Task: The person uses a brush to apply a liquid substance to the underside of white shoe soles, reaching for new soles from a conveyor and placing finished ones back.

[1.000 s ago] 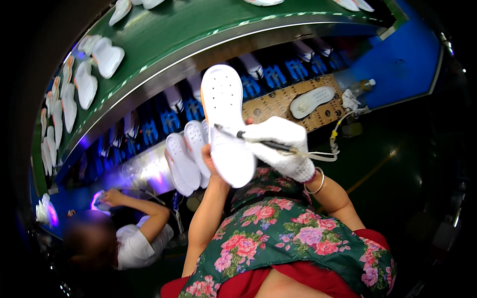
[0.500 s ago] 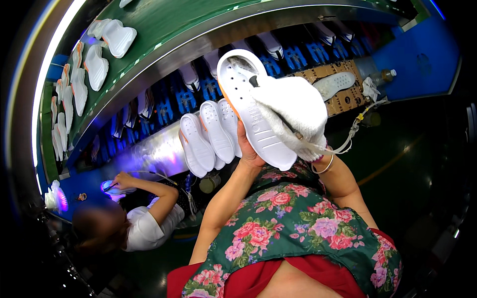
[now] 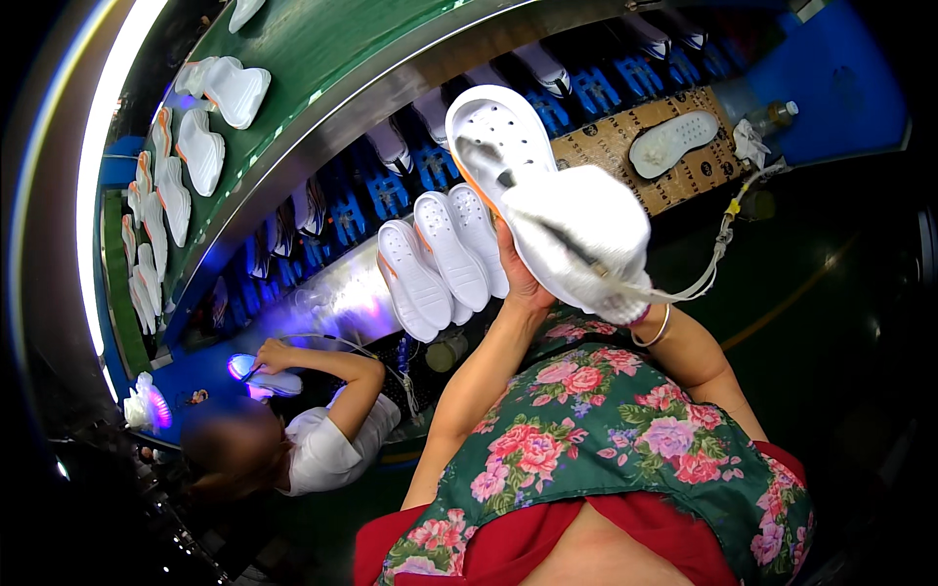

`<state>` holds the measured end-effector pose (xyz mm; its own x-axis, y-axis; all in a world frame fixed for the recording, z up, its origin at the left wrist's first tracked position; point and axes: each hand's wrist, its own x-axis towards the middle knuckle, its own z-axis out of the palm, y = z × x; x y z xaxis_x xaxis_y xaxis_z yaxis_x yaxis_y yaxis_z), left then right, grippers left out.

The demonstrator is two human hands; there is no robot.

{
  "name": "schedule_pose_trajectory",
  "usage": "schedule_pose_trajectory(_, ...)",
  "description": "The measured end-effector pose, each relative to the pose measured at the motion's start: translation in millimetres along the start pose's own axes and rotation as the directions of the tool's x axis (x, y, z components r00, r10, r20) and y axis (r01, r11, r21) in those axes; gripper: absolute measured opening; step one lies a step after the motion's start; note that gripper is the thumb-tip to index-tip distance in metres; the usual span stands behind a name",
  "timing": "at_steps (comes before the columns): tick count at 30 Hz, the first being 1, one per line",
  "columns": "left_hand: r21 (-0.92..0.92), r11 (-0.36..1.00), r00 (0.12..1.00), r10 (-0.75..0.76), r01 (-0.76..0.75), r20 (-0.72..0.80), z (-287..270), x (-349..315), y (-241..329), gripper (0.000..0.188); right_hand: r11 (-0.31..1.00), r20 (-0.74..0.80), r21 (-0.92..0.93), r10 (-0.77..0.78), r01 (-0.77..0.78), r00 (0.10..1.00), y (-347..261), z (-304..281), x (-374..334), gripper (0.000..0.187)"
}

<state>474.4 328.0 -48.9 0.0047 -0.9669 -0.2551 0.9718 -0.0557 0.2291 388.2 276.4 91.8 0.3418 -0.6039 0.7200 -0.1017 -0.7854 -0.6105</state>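
Note:
My left hand (image 3: 525,276) is wrapped around the edge of a white shoe sole (image 3: 516,119), holding it up and tilted in front of me. The sole has a row of small holes at its far end and an orange strip along its left side. Over the sole, my right hand (image 3: 586,230) wears a white knitted glove and is closed around a slim tool with a dark tip (image 3: 505,180), seemingly a brush. A pale tube (image 3: 711,275) trails from it to the right. The glove hides most of the tool and the near part of the sole.
Several white soles (image 3: 451,254) lie on the metal ledge left of mine. Another sole (image 3: 674,143) rests on cardboard (image 3: 604,146). Beyond, soles move along a green conveyor (image 3: 303,59), with blue racks beneath. A co-worker (image 3: 342,439) sits at left; a bottle (image 3: 777,115) stands at right.
My gloved right hand has slid toward the near end of the sole, covering more of it. The tool's tip sits lower on the sole. The whole view has shifted slightly.

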Motion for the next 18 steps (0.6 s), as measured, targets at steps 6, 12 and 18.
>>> schedule_pose_trajectory(6, -0.441, 0.884, 0.958, -0.022, 0.151, 0.285, 1, 7, 7, 0.083, 0.981, -0.017, 0.101, 0.168, -0.166, 0.986, -4, 6, -5, 0.03)
schedule_pose_trajectory(12, -0.364, 0.925, 0.983, -0.048, 0.111, 0.177, -10, 10, 15, 0.086, 0.997, 0.134, 0.0, 0.071, -0.071, 0.989, -4, 4, -9, 0.026)
schedule_pose_trajectory(18, 0.131, 0.986, 0.994, 0.099, -0.103, 0.039, 18, 2, 38, 0.099, 0.999, 0.089, -0.048, 0.015, -0.01, 0.996, 8, 3, -19, 0.027)
